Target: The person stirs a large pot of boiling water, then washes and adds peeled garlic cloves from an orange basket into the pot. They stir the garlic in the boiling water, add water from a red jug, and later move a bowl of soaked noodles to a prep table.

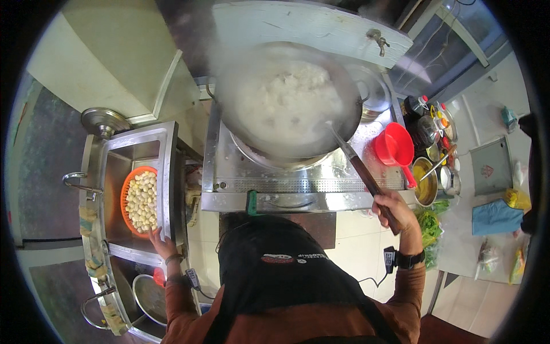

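Observation:
My right hand (393, 210) is wrapped around the dark wooden handle of a long metal cooking utensil (365, 174). Its metal end reaches into a large wok (353, 101), where steam and whitish liquid hide its shape. Pale, lumpy food (296, 84) lies in the cloudy liquid toward the far side of the wok. On the left, my left hand (163, 246) holds nothing, fingers apart, close to the near rim of an orange plastic basket (124, 210); whether it touches the rim I cannot tell. Many small, pale round pieces (142, 200) fill the basket, which sits in a steel sink basin.
A red plastic dipper (393, 144) rests on the steel stove top (283, 185), beside a lidded metal pot (374, 90). Farther right stand a bowl of yellowish liquid (425, 185) and several bottles (423, 129). The second sink basin holds a round metal-rimmed vessel (150, 296).

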The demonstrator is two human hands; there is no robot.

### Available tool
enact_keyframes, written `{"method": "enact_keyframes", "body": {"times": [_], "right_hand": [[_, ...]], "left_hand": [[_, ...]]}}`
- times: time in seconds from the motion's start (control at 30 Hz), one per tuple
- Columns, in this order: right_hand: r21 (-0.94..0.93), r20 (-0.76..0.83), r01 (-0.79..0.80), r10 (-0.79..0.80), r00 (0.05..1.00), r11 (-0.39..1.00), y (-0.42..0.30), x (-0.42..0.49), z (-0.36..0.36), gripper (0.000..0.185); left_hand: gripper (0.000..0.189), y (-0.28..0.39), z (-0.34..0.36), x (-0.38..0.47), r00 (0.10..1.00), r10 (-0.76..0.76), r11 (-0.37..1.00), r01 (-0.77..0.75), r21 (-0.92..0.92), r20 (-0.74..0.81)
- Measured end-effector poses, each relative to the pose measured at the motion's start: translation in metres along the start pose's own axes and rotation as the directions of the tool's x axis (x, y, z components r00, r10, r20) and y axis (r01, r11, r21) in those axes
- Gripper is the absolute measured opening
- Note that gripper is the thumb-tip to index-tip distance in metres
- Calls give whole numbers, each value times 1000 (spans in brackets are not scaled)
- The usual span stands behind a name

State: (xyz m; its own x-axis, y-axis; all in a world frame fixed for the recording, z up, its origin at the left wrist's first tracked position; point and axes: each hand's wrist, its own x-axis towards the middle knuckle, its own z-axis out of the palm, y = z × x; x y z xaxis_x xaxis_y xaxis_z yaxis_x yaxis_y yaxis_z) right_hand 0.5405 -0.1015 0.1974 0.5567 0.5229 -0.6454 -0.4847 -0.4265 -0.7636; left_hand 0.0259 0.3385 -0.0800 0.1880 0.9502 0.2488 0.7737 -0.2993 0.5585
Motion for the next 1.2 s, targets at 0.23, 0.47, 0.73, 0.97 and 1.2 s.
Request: {"method": "enact_keyframes", "body": {"times": [0.23, 0.47, 0.73, 0.97, 1.2], "right_hand": [[-769, -90, 107, -272, 958, 630, -33, 6, 0, 52], [-772, 19, 482, -743, 668, 414, -55, 6, 96, 39], [-490, 606, 576, -219, 764, 654, -26, 131, 343, 36], [-438, 763, 663, -139, 631, 608, 3, 282, 594, 42], [-697, 652, 657, -128, 747, 286, 69, 394, 748, 40]], "left_hand": [[39, -36, -22, 8, 997, -15, 1000, 14, -16, -72], [33, -96, -44, 24, 966, -219, 973, 205, -108, -136], [34, -161, -43, 111, 875, -472, 872, 444, -205, -111], [44, -236, -6, 150, 738, -664, 737, 673, 63, -121], [42, -282, 39, 129, 414, -908, 382, 881, -278, 64]]}}
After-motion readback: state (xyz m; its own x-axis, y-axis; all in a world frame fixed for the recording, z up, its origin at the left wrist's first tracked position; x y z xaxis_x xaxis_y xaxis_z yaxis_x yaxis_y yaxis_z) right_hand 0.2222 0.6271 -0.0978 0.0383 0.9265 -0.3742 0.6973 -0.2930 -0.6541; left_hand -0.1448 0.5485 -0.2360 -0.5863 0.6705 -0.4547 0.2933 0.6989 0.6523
